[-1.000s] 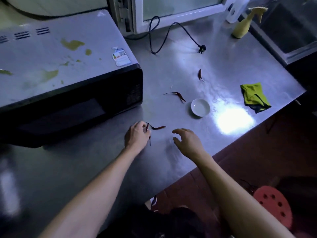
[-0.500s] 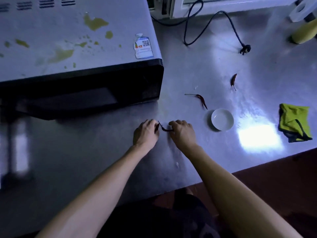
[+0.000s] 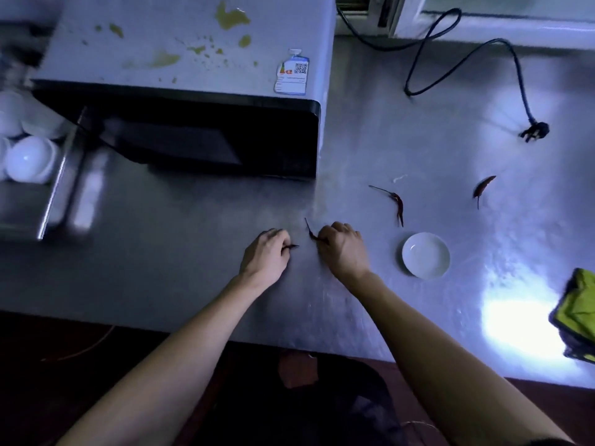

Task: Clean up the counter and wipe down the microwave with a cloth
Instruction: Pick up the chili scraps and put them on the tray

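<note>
On the steel counter (image 3: 193, 259) my left hand (image 3: 267, 252) grips a dried red chili whose tip (image 3: 292, 246) pokes out to the right. My right hand (image 3: 343, 247) pinches a second dried chili (image 3: 310, 232), its stem pointing up and left. Two more chilies lie loose: one (image 3: 396, 202) above a small white dish (image 3: 425, 255), another (image 3: 482, 188) further right. The microwave (image 3: 193, 91) stands at the back left, its pale top spotted with yellow-green stains (image 3: 230, 16). A yellow-green cloth (image 3: 578, 317) lies at the right edge.
A black power cord with its plug (image 3: 534, 132) trails loose across the back right of the counter. White bowls (image 3: 29, 156) sit upside down in a sink at the far left. A bright light patch glares near the cloth. The counter's front edge runs just below my wrists.
My right hand reached in and took hold of a chili beside the left hand. The two hands then drew slightly apart, each with a chili. The view shifted left.
</note>
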`<state>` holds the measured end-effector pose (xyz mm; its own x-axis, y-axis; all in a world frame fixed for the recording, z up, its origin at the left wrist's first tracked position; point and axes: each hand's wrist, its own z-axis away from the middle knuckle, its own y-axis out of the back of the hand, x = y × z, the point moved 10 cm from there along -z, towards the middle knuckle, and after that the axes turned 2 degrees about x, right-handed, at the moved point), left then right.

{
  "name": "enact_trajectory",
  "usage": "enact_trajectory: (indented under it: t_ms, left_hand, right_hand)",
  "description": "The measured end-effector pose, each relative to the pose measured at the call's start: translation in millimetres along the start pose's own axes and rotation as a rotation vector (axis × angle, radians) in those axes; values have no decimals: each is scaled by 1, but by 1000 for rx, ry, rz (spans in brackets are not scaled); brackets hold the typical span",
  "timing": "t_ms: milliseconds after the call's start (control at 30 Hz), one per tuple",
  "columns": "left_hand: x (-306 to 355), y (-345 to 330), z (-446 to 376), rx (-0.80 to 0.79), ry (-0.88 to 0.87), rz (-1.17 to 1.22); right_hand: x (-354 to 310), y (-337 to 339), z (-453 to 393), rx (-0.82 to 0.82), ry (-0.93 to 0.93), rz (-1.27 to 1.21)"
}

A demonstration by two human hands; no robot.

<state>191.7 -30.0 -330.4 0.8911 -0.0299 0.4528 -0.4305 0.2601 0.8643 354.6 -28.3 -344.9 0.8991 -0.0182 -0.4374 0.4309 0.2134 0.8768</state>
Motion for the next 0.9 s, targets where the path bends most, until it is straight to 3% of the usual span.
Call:
enact_trajectory:
  t_ms: [167,367,900]
  left_hand:
    - [-16,23,24,81,-16,85]
    - [-66,66,63,250,11,153]
    - [-323,192,245,501,225,243]
  right_hand:
    - [-29,7,-7,-11,123,-51]
    - [-108,-4,-5,-21,297,-74]
    - [-396,-127,76,-124,586,-30]
